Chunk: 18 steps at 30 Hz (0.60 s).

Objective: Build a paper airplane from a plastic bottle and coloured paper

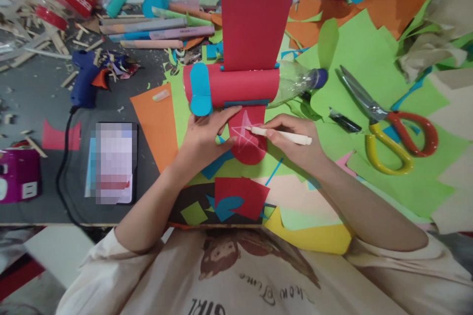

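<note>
My right hand point(295, 133) grips a white marker point(295, 137), its tip on a pale star outline point(244, 132) drawn on a red paper wing point(254, 152). The wing joins a plastic bottle point(299, 78) wrapped in red paper, with a blue cap at its right end. A longer red wing point(258, 10) reaches away on the far side. A blue paper piece point(200, 89) is wrapped round the bottle's left end. My left hand point(207, 135) lies spread, thumb and fingertips on the near wing's left edge.
Scissors point(384, 118) with red and yellow handles lie open at right on green paper point(399, 78). To the left are a blue glue gun point(84, 78) with its cord and a phone point(116, 162). Several markers point(158, 34) and wood scraps lie beyond; red and blue paper scraps point(242, 197) are near me.
</note>
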Motion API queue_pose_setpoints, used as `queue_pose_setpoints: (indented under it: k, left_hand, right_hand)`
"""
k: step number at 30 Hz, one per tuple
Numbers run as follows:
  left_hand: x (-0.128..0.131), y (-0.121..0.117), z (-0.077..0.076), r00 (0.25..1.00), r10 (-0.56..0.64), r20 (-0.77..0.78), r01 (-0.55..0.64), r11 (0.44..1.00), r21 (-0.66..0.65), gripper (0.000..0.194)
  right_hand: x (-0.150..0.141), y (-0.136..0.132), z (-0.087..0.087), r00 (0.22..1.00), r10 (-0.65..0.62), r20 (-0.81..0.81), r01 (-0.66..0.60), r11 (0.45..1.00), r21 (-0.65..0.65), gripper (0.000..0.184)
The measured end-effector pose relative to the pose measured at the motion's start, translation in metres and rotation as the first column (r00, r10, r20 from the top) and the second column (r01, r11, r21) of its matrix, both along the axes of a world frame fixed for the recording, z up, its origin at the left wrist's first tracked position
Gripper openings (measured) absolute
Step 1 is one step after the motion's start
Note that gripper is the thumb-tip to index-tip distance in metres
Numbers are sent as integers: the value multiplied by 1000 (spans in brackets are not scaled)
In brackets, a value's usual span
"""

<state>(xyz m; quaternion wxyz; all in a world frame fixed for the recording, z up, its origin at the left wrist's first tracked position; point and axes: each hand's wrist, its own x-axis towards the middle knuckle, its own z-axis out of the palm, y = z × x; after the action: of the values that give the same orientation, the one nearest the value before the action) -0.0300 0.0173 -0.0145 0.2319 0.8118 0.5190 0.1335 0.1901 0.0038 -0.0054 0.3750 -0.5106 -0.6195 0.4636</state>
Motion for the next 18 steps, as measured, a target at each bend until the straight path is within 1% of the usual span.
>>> queue_pose_setpoints:
  k: [3,10,18]
  left_hand:
    - [0,0,1,1000,-1,-7,1,1000,-13,54]
    - [1,0,2,1000,2,-12,-2,1000,-12,55]
    - [1,0,1,1000,9,-21,-9,1000,-26,53]
  right_hand:
    - [0,-1,1,1000,-2,7,2,1000,4,12]
    - [0,-2,0,999,-23,29,23,1000,-20,18]
    - [0,-1,2,999,-18,27,18,1000,-7,16]
